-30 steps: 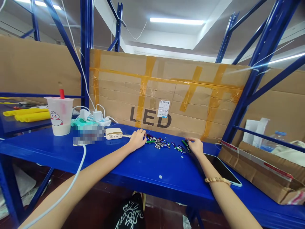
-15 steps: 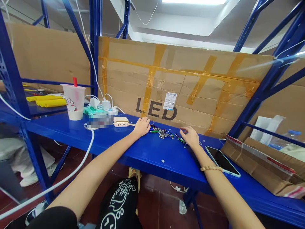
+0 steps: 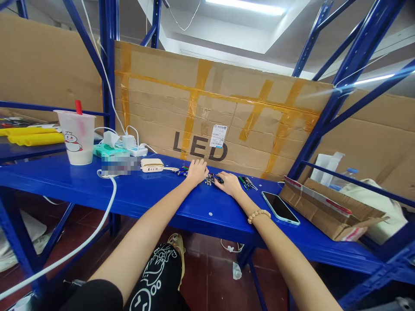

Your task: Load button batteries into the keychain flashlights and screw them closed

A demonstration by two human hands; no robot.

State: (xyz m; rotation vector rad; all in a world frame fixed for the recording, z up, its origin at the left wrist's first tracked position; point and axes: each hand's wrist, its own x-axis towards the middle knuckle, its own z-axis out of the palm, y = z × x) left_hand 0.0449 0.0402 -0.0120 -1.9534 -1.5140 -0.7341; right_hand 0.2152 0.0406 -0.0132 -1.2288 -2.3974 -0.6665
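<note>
- Blue tabletop [image 3: 152, 190] under both your hands.
- Your left hand [image 3: 197, 173]: palm down, fingers bent, can't tell if they're pinching anything.
- Your right hand [image 3: 230, 184]: fingers curled, same deal.
- Little metal pieces [image 3: 209, 180]: clustered between your hands, right by your fingers.

Towards twelve o'clock I see a long white tube light [image 3: 246, 6] glowing overhead. Below it a brown cardboard panel [image 3: 220, 113] banded with orange tape [image 3: 203, 73] stands between blue metal uprights [image 3: 108, 52] at ten and two; dark red floor tiles [image 3: 215, 278] lie at six.
</note>
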